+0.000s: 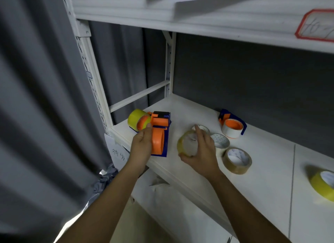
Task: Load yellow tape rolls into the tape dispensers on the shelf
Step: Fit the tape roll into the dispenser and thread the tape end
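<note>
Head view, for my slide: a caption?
Left hand steadies orange-and-blue plastic tape dispenser; right hand grips translucent yellow tape roll.

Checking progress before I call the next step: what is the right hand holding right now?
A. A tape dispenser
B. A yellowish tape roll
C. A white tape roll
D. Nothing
B: the right hand grips a yellowish tape roll just above the shelf, while the left hand steadies the orange and blue dispenser beside it.
</note>
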